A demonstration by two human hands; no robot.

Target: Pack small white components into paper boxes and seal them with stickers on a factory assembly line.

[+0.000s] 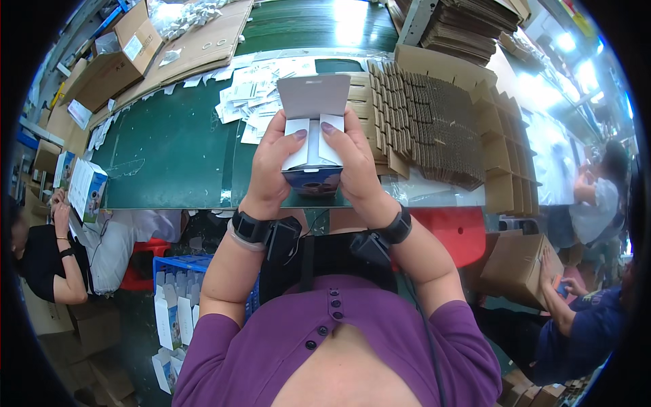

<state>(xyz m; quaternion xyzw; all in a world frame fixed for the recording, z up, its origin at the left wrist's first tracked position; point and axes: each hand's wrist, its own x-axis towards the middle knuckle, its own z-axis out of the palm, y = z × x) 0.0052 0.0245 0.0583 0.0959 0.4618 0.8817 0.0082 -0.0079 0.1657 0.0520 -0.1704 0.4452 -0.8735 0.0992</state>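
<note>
Between my two hands is a small white and blue cardboard box point(313, 178), held over the near edge of the green table. Its large lid flap point(313, 95) stands up at the far side, and two smaller side flaps fold inward with a gap between them. My left hand point(274, 159) grips the box's left side, the thumb pressing on the left flap. On the right side, my right hand point(356, 156) grips it the same way, its thumb on the right flap. The contents of the box cannot be made out.
Loose white papers point(254, 95) lie beyond my hands on the green table point(163, 163). Corrugated dividers point(434, 122) are stacked at the right. A blue crate point(169, 261) with open boxes stands low at left. People work on both sides; one handles a brown carton point(519, 268).
</note>
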